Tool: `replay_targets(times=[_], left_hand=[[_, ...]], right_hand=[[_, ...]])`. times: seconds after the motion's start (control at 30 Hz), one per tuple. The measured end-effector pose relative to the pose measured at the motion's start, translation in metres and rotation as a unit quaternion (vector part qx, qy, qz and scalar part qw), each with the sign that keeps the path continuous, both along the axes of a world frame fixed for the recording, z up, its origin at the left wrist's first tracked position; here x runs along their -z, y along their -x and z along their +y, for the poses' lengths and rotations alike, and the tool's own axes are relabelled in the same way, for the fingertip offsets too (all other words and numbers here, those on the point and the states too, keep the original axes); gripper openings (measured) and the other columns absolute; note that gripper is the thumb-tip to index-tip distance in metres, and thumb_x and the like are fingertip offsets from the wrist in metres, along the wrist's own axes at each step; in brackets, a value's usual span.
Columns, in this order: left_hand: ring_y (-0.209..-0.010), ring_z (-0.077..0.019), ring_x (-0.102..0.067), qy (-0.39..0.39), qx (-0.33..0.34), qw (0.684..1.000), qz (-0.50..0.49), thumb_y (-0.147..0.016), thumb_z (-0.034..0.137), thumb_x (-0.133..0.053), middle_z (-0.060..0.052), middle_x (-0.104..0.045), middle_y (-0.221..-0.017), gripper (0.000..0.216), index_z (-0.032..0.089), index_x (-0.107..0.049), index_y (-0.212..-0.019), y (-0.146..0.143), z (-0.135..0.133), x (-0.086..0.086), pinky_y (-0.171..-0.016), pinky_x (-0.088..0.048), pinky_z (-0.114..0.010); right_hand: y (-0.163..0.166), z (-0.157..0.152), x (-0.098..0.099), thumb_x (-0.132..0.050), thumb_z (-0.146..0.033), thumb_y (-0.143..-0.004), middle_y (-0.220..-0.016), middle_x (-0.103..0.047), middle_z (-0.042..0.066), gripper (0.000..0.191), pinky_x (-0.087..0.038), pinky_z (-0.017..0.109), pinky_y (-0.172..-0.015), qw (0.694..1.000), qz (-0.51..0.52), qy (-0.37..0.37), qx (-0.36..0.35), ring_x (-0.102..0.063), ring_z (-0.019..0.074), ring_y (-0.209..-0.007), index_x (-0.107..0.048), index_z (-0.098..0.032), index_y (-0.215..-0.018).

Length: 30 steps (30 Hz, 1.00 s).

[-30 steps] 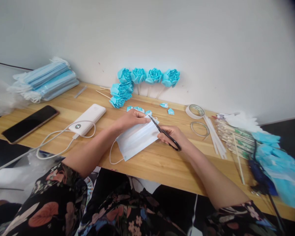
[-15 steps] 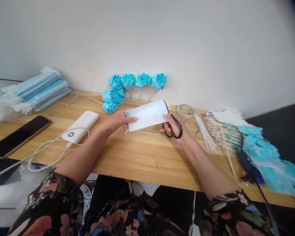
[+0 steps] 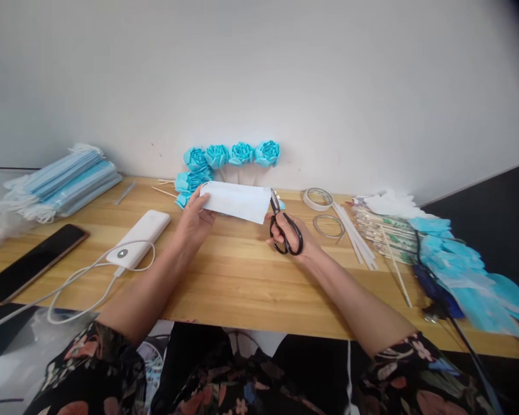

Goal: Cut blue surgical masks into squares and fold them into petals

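A pale blue face mask [image 3: 237, 200] is held above the table, pinched at its left end between the thumb and fingers of my left hand [image 3: 194, 216]. My right hand [image 3: 292, 230] is closed around black-handled scissors [image 3: 290, 248], whose blades point up beside the mask's right edge. Whether the blades touch the mask I cannot tell. Behind the mask, several blue rose-like flowers [image 3: 242, 153] on thin sticks lie against the wall, partly covered by it.
On the left are stacked masks [image 3: 73, 178], a phone [image 3: 34, 262] and a white power bank [image 3: 140, 236] with a cable. To the right lie a tape roll [image 3: 318, 199], white strips [image 3: 354, 236], packaged sticks [image 3: 384, 230], blue cut pieces [image 3: 454, 259] and a dark blue glue gun [image 3: 436, 288].
The mask has shifted left and tilted, its right end now lower. My right hand and the scissors have moved left and down, with the blades now showing outside the mask's right edge.
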State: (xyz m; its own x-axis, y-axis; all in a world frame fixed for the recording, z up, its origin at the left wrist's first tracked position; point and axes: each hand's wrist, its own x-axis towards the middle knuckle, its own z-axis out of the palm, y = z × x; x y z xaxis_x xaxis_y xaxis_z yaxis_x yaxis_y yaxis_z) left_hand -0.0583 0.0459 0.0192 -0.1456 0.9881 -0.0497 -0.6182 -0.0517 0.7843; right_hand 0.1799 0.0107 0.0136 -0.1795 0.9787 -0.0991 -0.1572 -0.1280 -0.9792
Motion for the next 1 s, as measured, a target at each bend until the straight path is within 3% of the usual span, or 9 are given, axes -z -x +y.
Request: replay_targets(times=[0.1,0.2,0.4,0.6,0.83,1.0], left_hand=[[-0.118,-0.0176,-0.065,-0.001,0.032,0.998,-0.050,-0.079,0.039,-0.076,-0.003,-0.075,-0.112,0.036,0.023,-0.065,-0.109,-0.014,-0.012,-0.002,-0.096,-0.054,-0.026],[-0.131,-0.0228,-0.059,-0.034,0.119,0.991,-0.046,-0.079,0.045,-0.076,-0.005,-0.073,-0.122,0.046,0.025,-0.064,-0.119,-0.031,-0.028,-0.004,-0.104,-0.051,-0.035],[-0.139,-0.0335,-0.051,-0.068,0.219,0.973,-0.017,-0.072,0.045,-0.083,-0.012,-0.069,-0.132,0.064,0.020,-0.064,-0.128,-0.045,-0.042,0.003,-0.110,-0.047,-0.044],[-0.136,-0.0334,-0.054,-0.050,0.183,0.982,-0.021,-0.076,0.043,-0.081,-0.011,-0.070,-0.130,0.058,0.019,-0.065,-0.127,-0.042,-0.036,0.008,-0.111,-0.046,-0.044],[-0.127,-0.0292,-0.062,0.025,0.107,0.994,-0.004,-0.074,0.026,-0.081,-0.008,-0.074,-0.120,0.042,0.017,-0.070,-0.114,-0.040,-0.029,0.014,-0.105,-0.052,-0.038],[-0.119,-0.0242,-0.067,0.027,0.076,0.997,0.001,-0.073,0.022,-0.082,-0.007,-0.076,-0.116,0.049,0.017,-0.067,-0.120,-0.034,-0.026,0.009,-0.098,-0.055,-0.031]], right_hand=[[0.006,0.001,0.004,-0.074,-0.081,-0.060,-0.055,-0.050,-0.008,0.071,-0.064,0.028,-0.061,0.999,0.032,0.012,0.029,-0.037,0.0047,-0.042,-0.064,-0.018,-0.090],[0.010,-0.001,0.005,-0.073,-0.084,-0.058,-0.055,-0.050,-0.008,0.071,-0.064,0.029,-0.059,0.998,0.048,0.010,0.038,-0.037,0.0048,-0.042,-0.061,-0.020,-0.087],[0.016,-0.016,0.002,-0.070,-0.079,-0.069,-0.054,-0.050,-0.008,0.063,-0.063,0.031,-0.061,0.999,0.006,-0.037,-0.032,-0.040,0.0060,-0.042,-0.059,-0.019,-0.083],[0.021,-0.026,-0.001,-0.072,-0.072,-0.073,-0.054,-0.050,-0.009,0.057,-0.060,0.029,-0.067,0.997,-0.017,-0.041,-0.066,-0.041,0.0054,-0.043,-0.062,-0.019,-0.094],[0.019,-0.026,-0.003,-0.067,-0.077,-0.074,-0.061,-0.053,-0.006,0.063,-0.059,0.032,-0.074,0.993,-0.015,-0.022,-0.113,-0.045,0.0076,-0.048,-0.064,-0.019,-0.097],[0.014,-0.021,0.004,-0.064,-0.078,-0.076,-0.069,-0.059,-0.002,0.066,-0.059,0.033,-0.075,0.985,0.028,-0.003,-0.172,-0.052,0.0111,-0.058,-0.065,-0.018,-0.105]])
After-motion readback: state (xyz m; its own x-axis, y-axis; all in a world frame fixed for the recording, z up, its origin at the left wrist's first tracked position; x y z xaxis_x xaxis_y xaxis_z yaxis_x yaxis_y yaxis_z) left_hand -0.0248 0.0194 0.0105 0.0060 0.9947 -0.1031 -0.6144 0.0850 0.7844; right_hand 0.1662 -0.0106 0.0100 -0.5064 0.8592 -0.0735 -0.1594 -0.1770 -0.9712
